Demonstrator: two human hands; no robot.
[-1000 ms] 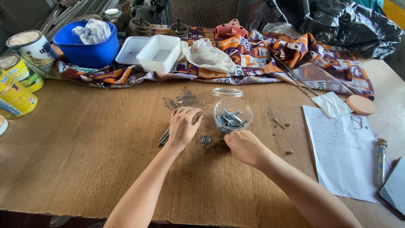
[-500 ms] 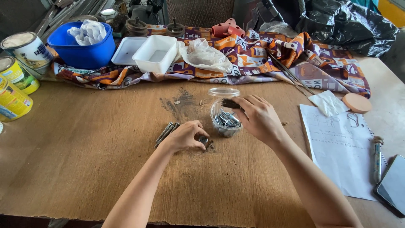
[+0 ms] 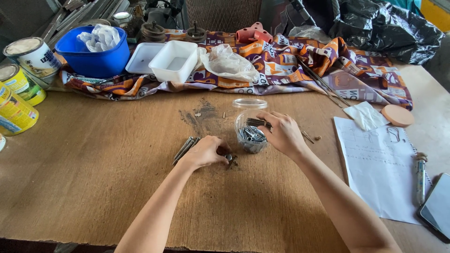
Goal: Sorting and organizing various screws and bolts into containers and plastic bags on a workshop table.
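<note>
On the brown wooden table (image 3: 93,187), our left hand (image 3: 204,152) pinches small dark metal screws (image 3: 229,158) beside loose long grey nails (image 3: 185,147); our right hand (image 3: 281,133) holds several dark screws (image 3: 258,123) over the clear plastic jar (image 3: 251,126), mid-table.

3 labelled tins (image 3: 18,79) stand far left; dark phone screen (image 3: 437,205) lies bottom right.
</note>
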